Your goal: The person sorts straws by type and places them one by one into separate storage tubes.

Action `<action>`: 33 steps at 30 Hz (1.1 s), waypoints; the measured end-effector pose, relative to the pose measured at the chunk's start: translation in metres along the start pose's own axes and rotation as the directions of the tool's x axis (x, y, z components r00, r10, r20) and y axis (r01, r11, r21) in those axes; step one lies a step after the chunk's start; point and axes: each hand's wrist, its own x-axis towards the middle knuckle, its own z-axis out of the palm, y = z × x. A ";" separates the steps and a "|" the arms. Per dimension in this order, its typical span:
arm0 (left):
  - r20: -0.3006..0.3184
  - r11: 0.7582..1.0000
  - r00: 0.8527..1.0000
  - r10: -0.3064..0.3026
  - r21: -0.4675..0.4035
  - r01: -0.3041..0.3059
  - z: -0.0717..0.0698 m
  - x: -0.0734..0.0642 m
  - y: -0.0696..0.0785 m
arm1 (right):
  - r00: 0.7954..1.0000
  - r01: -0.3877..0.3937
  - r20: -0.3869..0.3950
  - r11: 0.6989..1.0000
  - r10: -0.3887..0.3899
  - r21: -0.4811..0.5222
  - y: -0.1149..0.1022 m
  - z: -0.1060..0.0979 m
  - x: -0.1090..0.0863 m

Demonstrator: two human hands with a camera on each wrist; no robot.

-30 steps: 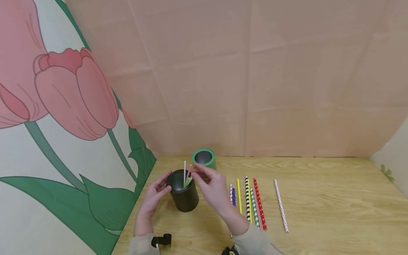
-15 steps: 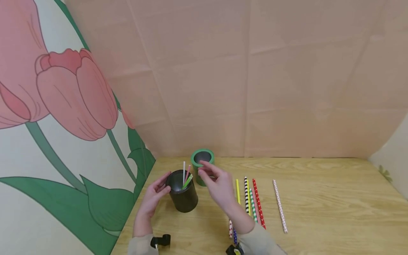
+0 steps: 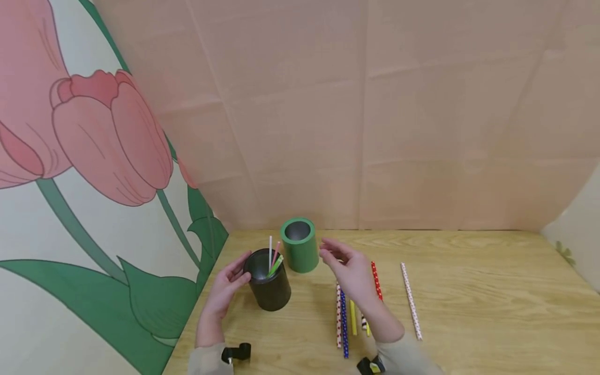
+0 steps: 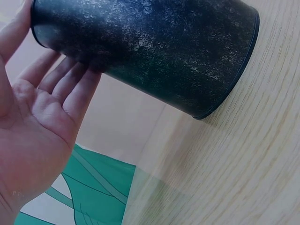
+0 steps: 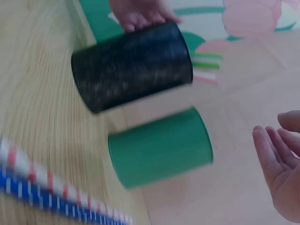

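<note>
A black cylindrical pen holder [image 3: 271,294] stands on the table at the left. My left hand [image 3: 225,286] holds it near the rim, thumb at the front edge and fingers along the far side; the left wrist view shows the fingers against the dark wall of the pen holder [image 4: 154,51]. Out of its mouth lean a white straw [image 3: 270,250], a pink straw [image 3: 276,249] and green striped straws [image 3: 275,266]. My right hand [image 3: 353,273] hovers over the loose straws with nothing in its loosely bent fingers. Its forearm covers part of them.
Just behind the black holder stands a green cylindrical holder [image 3: 302,255]. Loose paper straws lie on the wooden table: a red-dotted straw [image 3: 338,323], a blue straw [image 3: 345,328], a yellow straw [image 3: 353,317], a red straw [image 3: 376,281] and, farther right, a pale spotted straw [image 3: 411,302].
My right hand has drawn away from the black pen holder's mouth, moving right past the green holder to above the loose straws. My left hand stays on the black holder.
</note>
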 end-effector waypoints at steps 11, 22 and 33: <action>-0.007 1.000 1.000 0.003 -0.015 -0.003 -0.001 0.002 -0.002 | 0.986 -0.155 0.047 0.986 0.158 -0.058 0.032 -0.074 -0.012; -0.006 1.000 1.000 -0.004 -0.006 0.004 -0.003 0.001 -0.004 | 0.933 -0.320 0.094 0.922 0.347 -0.219 0.071 -0.103 -0.038; -0.014 1.000 1.000 0.006 0.005 -0.006 -0.002 0.003 -0.006 | 0.924 -0.286 0.129 0.873 0.360 -0.394 0.076 -0.108 -0.041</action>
